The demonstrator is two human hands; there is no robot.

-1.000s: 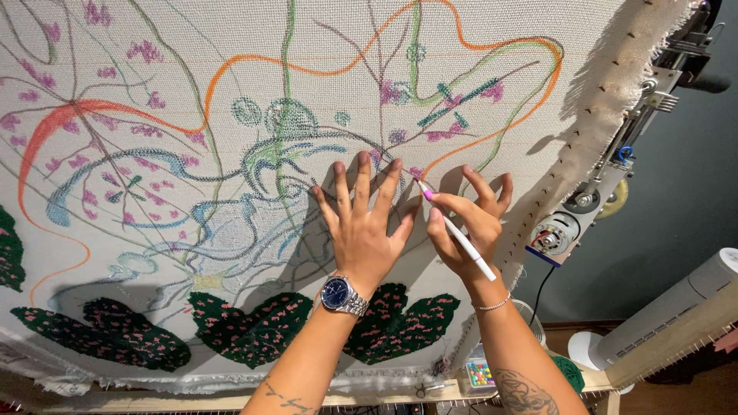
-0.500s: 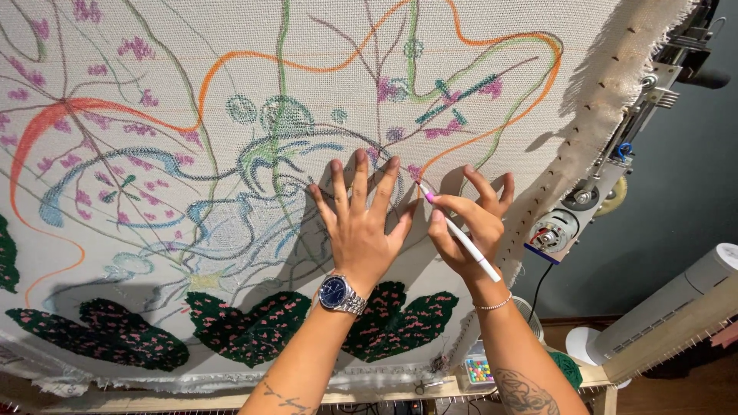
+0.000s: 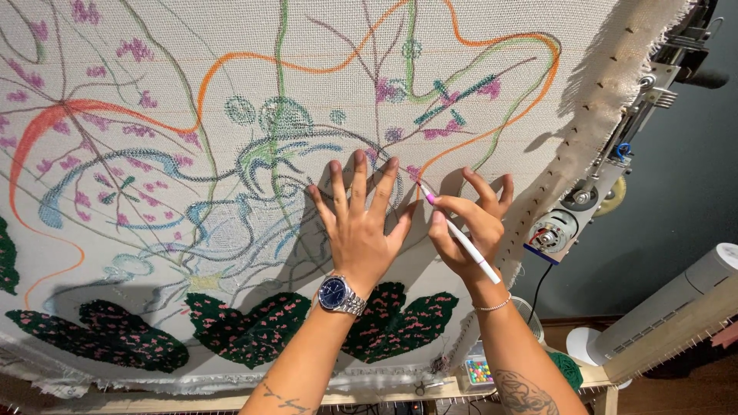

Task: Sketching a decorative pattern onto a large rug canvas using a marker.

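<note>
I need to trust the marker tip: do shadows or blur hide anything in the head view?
Head view: sharp and evenly lit, no glare. The left hand casts a soft shadow down-left across the canvas. The pink tip of the marker, held by the right hand, shows clearly. Wide-angle lens bends the frame edge.

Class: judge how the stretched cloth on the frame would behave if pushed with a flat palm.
The cloth probably gives slightly, then springs back: it looks pinned taut along its frayed edge. The left hand lies flat without denting it. Its open weave likely grips rather than slips.
</note>
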